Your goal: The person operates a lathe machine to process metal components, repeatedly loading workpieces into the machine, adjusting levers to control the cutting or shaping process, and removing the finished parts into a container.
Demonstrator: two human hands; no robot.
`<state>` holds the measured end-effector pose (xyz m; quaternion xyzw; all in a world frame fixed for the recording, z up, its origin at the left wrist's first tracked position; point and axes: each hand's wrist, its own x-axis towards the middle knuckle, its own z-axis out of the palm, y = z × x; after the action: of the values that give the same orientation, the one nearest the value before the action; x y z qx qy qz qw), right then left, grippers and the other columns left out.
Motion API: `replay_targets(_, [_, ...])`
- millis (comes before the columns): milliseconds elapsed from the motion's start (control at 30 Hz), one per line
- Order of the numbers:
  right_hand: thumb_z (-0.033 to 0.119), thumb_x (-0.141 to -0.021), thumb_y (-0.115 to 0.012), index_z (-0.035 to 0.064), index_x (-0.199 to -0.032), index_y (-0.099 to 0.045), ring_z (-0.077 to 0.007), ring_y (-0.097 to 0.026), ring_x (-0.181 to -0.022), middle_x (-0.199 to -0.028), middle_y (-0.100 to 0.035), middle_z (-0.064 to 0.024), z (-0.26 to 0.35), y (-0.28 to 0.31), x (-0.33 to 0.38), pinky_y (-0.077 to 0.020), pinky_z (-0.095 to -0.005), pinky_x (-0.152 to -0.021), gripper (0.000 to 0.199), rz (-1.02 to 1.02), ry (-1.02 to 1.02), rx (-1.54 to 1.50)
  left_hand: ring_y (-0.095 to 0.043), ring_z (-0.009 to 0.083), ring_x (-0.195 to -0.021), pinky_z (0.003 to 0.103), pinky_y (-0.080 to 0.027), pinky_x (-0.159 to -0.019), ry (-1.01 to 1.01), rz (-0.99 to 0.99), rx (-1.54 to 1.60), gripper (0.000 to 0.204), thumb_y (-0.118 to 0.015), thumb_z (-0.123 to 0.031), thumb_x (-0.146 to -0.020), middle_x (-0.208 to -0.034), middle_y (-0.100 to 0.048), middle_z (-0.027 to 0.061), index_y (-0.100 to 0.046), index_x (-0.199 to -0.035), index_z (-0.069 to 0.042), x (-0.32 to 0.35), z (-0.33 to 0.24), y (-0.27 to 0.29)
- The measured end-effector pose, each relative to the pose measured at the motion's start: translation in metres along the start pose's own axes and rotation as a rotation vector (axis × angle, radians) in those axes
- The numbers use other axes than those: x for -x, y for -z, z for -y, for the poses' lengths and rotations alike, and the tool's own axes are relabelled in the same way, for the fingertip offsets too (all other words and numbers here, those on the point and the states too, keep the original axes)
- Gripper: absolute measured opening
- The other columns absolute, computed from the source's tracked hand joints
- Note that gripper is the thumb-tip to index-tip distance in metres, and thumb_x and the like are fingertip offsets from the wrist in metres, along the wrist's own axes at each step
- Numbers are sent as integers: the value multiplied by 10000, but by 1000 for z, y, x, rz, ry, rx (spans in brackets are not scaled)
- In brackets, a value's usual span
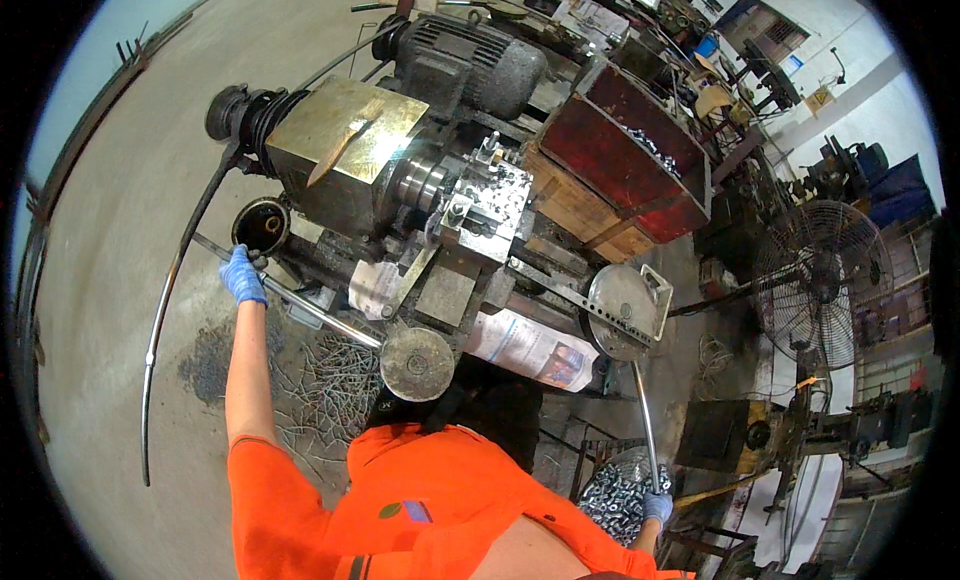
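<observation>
My left hand [243, 278], in a blue glove, is closed around the outer part of a long metal lever [325, 318]. That lever slants down to a round metal disc [417, 364] at the front of a lathe-like machine [335, 170]. Just beyond the hand sits a round dark pot [261, 226]. At the lower right, my gloved right hand [657, 506] is wrapped around the lower end of a shiny rod handle [645, 410], which hangs from a larger round disc [625, 300]. The machine's spindle [420, 183] faces a tool block [488, 215] strewn with metal chips.
A wooden-handled brush [345, 145] lies on the brass-coloured cover. Behind are a motor [470, 65] and a red bin [630, 150] with small metal parts. Wire-like scrap [335, 385] covers the floor at left; metal pieces [615, 495] fill a container beside my right hand. A fan [822, 270] stands right.
</observation>
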<state>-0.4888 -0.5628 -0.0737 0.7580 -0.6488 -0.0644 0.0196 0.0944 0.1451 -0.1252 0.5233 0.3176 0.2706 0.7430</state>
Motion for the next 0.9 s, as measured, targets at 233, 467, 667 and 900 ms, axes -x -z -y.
replay_targets(233, [329, -633, -683, -26, -861, -647, -373, -615, -884, -889, -627, -262, -27, -30, -21, -490, -408, -774, 423, -69, 15, 49, -562, 192, -427, 297, -481, -388, 1, 4, 4, 116, -561, -79, -824, -634, -606, 135, -536, -856, 30, 0, 1, -1])
replay_targets(467, [379, -683, -653, -28, -822, -662, -365, -626, -863, -856, -631, -259, -32, -38, -27, -495, -412, -766, 430, -63, -18, 84, -578, 207, -434, 308, -506, -395, -14, -4, -29, 155, -576, -87, -813, -646, -614, 141, -559, -844, 64, 0, 0, -2])
replay_targets(667, [416, -690, -654, -27, -848, -662, -374, -620, -864, -866, -625, -265, -26, -34, -18, -496, -415, -759, 470, -70, -20, 82, -560, 184, -419, 294, -479, -381, 24, -8, -4, 121, -555, -91, -833, -635, -609, 131, -535, -851, 27, 0, 1, -2])
replay_targets(900, [436, -667, -680, -19, -870, -660, -378, -616, -880, -889, -625, -262, -18, -28, -11, -491, -421, -763, 499, -37, -57, 48, -555, 189, -415, 291, -478, -381, 34, 21, 36, 129, -550, -96, -839, -623, -606, 133, -535, -841, 32, -4, 3, 2])
